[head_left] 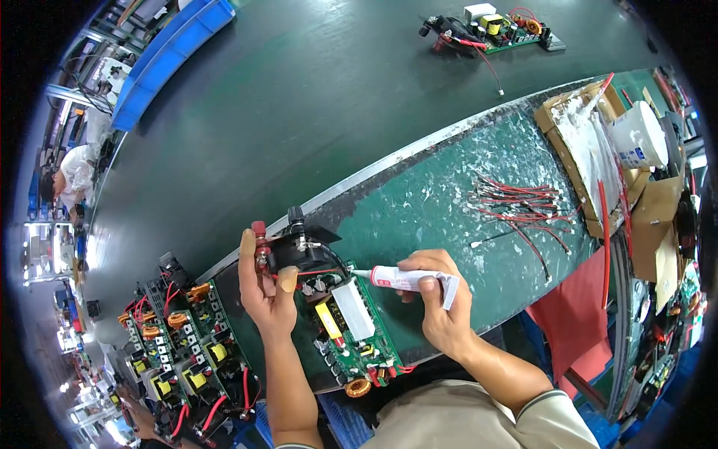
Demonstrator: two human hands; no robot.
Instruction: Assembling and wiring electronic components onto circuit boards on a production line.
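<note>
My left hand (269, 303), with tan finger cots on its thumb and a fingertip, grips a black fan panel (301, 251) by its side with the red terminal post (260, 238). Joined to this panel is a green circuit board (381, 329) bearing a white block, a yellow transformer and a copper coil. In my right hand (446, 310) is a white squeeze tube (398, 278) with red print, pinched between thumb and fingers. Its pointed nozzle reaches the board's edge beside the fan, near a thin red wire. Whether paste is coming out cannot be made out.
Several similar boards (183, 344) stand at the left. Red and black wires (523, 206) lie on the green bench to the right, near a cardboard tray (553, 131) and white tub (639, 135). Another assembly (508, 34) sits on the dark belt; a blue bin (168, 60) is far left.
</note>
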